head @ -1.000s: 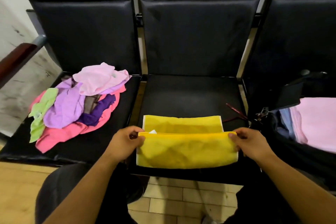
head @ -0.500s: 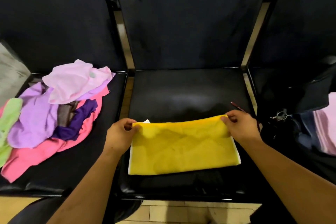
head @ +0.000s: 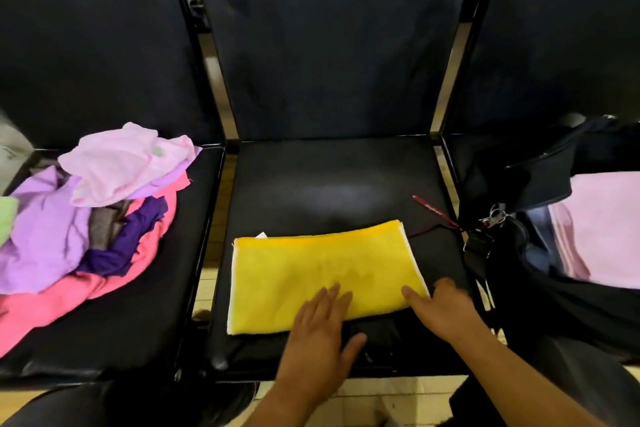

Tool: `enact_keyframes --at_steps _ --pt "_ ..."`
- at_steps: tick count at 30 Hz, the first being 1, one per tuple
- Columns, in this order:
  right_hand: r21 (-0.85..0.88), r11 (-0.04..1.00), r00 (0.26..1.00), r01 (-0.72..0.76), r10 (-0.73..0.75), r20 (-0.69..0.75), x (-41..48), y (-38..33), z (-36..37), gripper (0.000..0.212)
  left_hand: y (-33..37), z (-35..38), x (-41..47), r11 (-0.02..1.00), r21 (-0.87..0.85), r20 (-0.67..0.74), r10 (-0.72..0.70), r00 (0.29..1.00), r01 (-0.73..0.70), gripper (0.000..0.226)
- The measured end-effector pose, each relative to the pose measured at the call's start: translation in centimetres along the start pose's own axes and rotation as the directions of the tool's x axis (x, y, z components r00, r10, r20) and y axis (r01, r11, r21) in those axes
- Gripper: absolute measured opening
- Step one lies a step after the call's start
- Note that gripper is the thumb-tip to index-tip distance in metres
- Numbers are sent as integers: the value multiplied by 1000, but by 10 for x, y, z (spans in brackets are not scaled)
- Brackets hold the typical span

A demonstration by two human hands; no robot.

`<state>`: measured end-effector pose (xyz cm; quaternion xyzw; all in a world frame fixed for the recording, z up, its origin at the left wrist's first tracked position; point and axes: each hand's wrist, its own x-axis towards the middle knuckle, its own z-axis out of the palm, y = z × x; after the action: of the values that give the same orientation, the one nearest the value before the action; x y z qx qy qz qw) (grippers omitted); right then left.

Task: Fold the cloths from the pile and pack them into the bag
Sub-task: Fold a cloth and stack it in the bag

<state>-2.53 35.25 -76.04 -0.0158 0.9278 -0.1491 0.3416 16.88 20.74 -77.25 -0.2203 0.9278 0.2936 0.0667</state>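
Folded cloth (head: pixel 322 274) lying on the middle seat (head: pixel 332 184)
Pile (head: pixel 86 218) is sitting on the left seat (head: pixel 104 329), bag (head: pixel 554 305) on the right.

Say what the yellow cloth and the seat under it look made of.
The yellow cloth: soft, matte, likely microfibre or terry; fuzzy nap, white stitched edge. The seat: black leather or vinyl, probably; smooth with a dull sheen and light creases.

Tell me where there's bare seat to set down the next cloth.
The back half of the middle seat, between the yellow cloth and the backrest, is bare. So is the front strip of the left seat, nearer than the pile. On the right the bag takes up the room; a red cord lies beside it.
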Motion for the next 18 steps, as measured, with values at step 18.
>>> enact_keyframes --at_steps 18 --pt "614 673 853 413 -49 -520 -88 -99 46 23 -82 -103 15 595 -685 119 -478 870 420 28"
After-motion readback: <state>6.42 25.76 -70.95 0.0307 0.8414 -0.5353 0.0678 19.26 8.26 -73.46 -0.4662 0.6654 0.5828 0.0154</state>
